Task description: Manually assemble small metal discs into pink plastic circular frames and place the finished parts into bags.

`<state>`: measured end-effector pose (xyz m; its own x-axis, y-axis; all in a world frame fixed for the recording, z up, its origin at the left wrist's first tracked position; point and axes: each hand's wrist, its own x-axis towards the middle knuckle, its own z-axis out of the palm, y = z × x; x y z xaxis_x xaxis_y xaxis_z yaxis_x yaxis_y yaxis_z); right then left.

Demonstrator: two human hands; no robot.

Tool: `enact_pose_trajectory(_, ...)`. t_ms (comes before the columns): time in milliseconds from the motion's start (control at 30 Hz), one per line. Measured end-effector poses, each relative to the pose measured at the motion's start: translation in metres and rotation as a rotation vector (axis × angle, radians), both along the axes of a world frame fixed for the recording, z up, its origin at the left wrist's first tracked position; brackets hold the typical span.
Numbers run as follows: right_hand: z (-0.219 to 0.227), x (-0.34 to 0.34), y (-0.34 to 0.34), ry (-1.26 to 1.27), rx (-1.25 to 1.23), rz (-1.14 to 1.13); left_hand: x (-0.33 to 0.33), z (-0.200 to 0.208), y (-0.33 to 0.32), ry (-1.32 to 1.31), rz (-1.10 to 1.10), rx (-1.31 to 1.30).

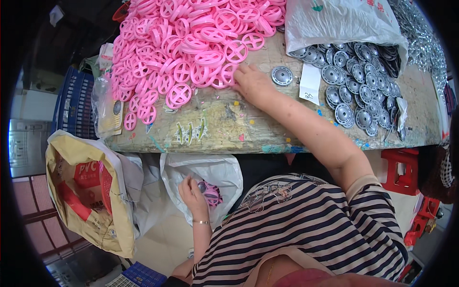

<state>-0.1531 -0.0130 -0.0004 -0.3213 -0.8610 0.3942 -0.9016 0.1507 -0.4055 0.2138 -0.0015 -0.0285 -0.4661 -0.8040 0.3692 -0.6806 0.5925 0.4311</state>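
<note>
A large heap of pink plastic toy wheels [191, 43] with crossed spokes covers the far left and middle of the worktable. At its right edge my right hand [252, 86] has its fingers closed on the rim of one pink wheel [229, 74]. A single grey hubcap-like disc [281, 75] lies just right of that hand. Below the table edge, my left hand [192, 195] hangs over an open white bag [224, 167], fingers stretched and nothing visible in them. Several pink-and-dark wheels [211, 193] lie inside the bag, partly hidden by this hand.
Many grey discs [366, 91] spill from a white plastic bag [344, 24] at the right, next to a paper slip [310, 83]. Silver tinsel-like material [420, 38] lies far right. A yellow sack [62, 143] stands left; a red stool [400, 170] stands right.
</note>
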Motion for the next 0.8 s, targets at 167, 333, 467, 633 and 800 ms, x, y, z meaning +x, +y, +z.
enact_pose_trajectory(167, 0.039, 0.01, 0.034, -0.28, -0.008, 0.086, -0.085, 0.019, -0.002, 0.627, -0.148, 0.678)
enact_pose_trajectory(333, 0.042, 0.04, 0.081, -0.218, -0.068, 0.298, -0.198, 0.03, -0.001, 1.036, -0.401, 1.107)
enact_pose_trajectory(467, 0.037, -0.008, 0.089, -0.517, 0.014, 0.093, -0.209, 0.029, -0.003, 1.037, -0.401, 1.374)
enact_pose_trajectory(633, 0.011, -0.07, 0.084, -0.082, 0.001, -0.221, -0.209, 0.027, -0.004, 1.014, -0.433, 1.42)
enact_pose_trajectory(800, 0.017, -0.075, 0.078, -0.507, 0.146, -0.262, -0.209, 0.026, -0.004, 0.984, -0.475, 1.412)
